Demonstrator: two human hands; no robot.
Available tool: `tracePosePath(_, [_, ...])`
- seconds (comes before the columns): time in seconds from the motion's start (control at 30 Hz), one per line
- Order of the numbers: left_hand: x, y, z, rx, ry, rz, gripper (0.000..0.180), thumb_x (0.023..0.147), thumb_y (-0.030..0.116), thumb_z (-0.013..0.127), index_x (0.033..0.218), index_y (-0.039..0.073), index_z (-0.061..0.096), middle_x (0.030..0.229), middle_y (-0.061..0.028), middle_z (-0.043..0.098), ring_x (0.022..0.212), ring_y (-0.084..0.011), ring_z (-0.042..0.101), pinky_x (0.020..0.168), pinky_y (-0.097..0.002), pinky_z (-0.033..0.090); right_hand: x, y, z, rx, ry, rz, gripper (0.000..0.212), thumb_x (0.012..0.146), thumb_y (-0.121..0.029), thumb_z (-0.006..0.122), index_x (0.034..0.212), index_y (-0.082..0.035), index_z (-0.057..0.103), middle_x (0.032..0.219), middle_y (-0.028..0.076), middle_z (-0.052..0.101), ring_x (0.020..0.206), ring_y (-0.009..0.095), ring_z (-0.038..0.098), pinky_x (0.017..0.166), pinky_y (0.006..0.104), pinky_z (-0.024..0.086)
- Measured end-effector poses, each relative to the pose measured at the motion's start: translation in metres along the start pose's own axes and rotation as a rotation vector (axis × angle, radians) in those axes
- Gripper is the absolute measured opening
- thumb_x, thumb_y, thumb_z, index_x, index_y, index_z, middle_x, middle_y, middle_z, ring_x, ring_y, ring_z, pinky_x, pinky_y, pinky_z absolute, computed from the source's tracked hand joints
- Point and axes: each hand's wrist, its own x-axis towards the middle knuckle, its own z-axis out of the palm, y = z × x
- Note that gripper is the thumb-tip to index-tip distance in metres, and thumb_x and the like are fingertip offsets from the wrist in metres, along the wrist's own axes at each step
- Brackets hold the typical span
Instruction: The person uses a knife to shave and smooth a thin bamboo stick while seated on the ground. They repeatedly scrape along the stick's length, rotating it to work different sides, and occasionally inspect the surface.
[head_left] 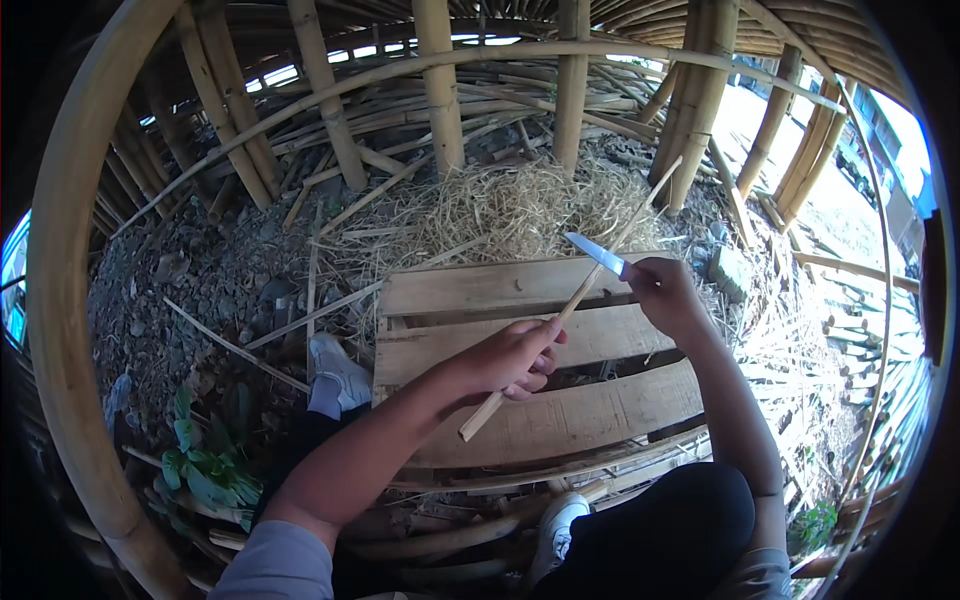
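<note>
My left hand (pixel 518 358) is closed around a long, thin bamboo strip (pixel 582 291). The strip slants from its cut end near my left forearm up to the far right. In my right hand (pixel 665 295) is a knife (pixel 598 254), its pale blade pointing to the far left and lying against or just over the strip; I cannot tell if it touches. The knife's handle is mostly hidden in my fingers. Both hands are above a slatted wooden bench (pixel 520 337).
A heap of dry shavings (pixel 520 212) lies beyond the bench, before upright bamboo poles (pixel 438 90). A thick bamboo pole (pixel 72 270) curves along the left. Leafy plants (pixel 205 470) grow at lower left. My shoes (pixel 340 372) are beside and under the bench. Cut bamboo pieces (pixel 890 390) lie at right.
</note>
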Motion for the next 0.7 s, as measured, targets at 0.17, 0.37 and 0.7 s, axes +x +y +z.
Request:
tracePosePath(0.17, [0.02,-0.018,-0.025,0.108,-0.052,-0.069,0.038,0.112,0.044,0.038,0.122,0.008,0.047,0.076,0.0042,0.036,0.05,-0.0012,0.03,0.038,-0.0186,0.027,-0.013,0.025,-0.003,-0.035,0.029,0.145,0.022,0.097,-0.02,0.067,0.1,0.001,0.074,0.074,0.014,0.07,0.068,0.022,0.068,0.061,0.0374,0.049])
tracePosePath(0.37, [-0.03,-0.005,-0.004,0.205,-0.064,-0.063,0.032,0.109,0.036,0.051,0.117,0.005,0.051,0.073,0.0047,0.043,0.05,-0.0024,0.035,0.04,-0.0217,0.029,-0.019,0.043,-0.033,-0.201,-0.11,0.185,0.03,0.099,-0.027,0.066,0.1,0.001,0.074,0.071,0.015,0.068,0.067,0.021,0.068,0.062,0.0385,0.051])
tracePosePath(0.7, [-0.078,-0.056,0.012,0.253,0.133,-0.008,0.028,0.1,0.02,0.062,0.121,0.003,0.054,0.071,0.0049,0.049,0.049,-0.0014,0.039,0.042,-0.0213,0.031,-0.049,-0.03,-0.094,-0.301,-0.126,0.065,0.028,0.1,-0.026,0.067,0.096,0.001,0.074,0.064,0.005,0.061,0.058,0.011,0.057,0.055,0.033,0.047])
